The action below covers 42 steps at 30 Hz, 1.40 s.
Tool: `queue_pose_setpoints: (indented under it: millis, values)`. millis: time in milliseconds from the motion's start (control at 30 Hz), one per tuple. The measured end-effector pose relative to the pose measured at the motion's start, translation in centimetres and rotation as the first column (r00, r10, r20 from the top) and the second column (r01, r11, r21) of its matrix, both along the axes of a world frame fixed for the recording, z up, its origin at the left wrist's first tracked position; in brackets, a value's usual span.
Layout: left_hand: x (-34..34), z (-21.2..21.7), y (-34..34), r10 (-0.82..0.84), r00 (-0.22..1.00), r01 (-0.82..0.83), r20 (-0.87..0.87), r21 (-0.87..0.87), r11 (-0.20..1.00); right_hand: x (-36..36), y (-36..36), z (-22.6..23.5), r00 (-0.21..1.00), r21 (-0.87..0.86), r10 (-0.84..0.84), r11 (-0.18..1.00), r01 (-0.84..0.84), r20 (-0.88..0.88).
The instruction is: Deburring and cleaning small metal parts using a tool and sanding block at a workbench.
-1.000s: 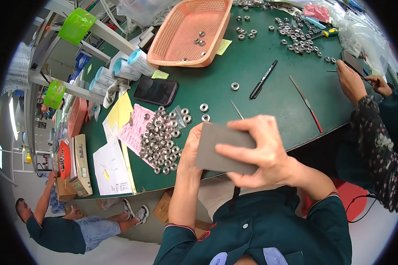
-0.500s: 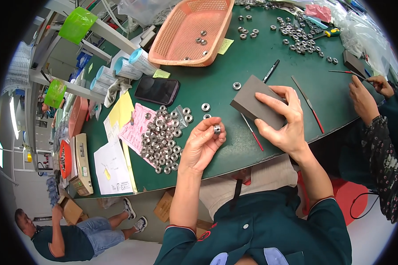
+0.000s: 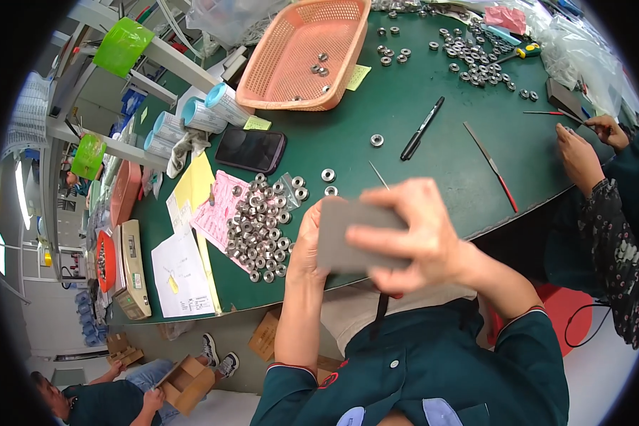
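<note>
My right hand (image 3: 433,238) grips a dark grey rectangular block (image 3: 339,219), its fingers spread across the top; hand and block are smeared by motion. The block sits over the fingers of my left hand (image 3: 307,248), which is raised near the table's front edge. Half a second ago that hand pinched a small metal ring; fingers and ring are now hidden behind the block. Left of my left hand, a pile of metal rings (image 3: 255,227) lies partly on pink paper (image 3: 220,206). Single rings (image 3: 328,175) lie beyond my hands, near a thin metal tool (image 3: 378,174) partly covered by my right hand.
A black pen (image 3: 423,129) and a red-handled file (image 3: 491,165) lie to the right. An orange basket (image 3: 245,92) with several rings, a phone (image 3: 251,148) and paper sheets (image 3: 181,273) occupy the left. A co-worker's hands (image 3: 582,153) work at the right edge.
My right hand has swung the grey block left, over my left hand, uncovering the whole pen. In the background at lower left, a person has shifted and now holds a cardboard box lower.
</note>
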<state>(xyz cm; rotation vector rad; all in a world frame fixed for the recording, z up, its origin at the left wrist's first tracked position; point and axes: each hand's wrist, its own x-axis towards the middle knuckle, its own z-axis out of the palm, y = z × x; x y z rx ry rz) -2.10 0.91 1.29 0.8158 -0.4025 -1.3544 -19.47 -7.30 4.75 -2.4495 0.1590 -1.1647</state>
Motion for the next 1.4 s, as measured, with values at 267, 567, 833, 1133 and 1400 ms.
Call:
queue_pose_setpoints:
  millis: [267, 567, 833, 1133, 1400]
  values:
    - [-1.2, 2.1, -0.1, -0.15, 0.969, 0.174, 0.197, -0.11, 0.978, -1.0, -1.1, 0.0, 0.979, 0.066, -0.204, 0.977, 0.203, 0.013]
    - [3.1, 11.1, -6.6, 0.075, 0.459, 0.061, 0.885, -0.116, 0.991, -4.5, -2.1, -4.1, 0.815, 0.476, -0.521, 0.801, 0.364, 0.252]
    - [10.5, 9.2, -18.8, 0.023, -0.537, 0.031, 0.843, -0.008, 0.999, -4.8, -2.2, -4.5, 0.791, 0.554, -0.565, 0.746, 0.37, 0.233]
    - [5.6, 9.6, -10.9, 0.268, -0.278, -0.09, 0.923, -0.302, 0.949, -5.0, -2.2, -4.8, 0.808, 0.591, -0.536, 0.743, 0.314, 0.245]
    - [2.3, 3.4, -1.6, 0.027, -0.221, -0.266, 0.975, -0.087, 0.96, -4.4, -2.1, -4.8, 0.828, 0.604, -0.512, 0.741, 0.293, 0.227]
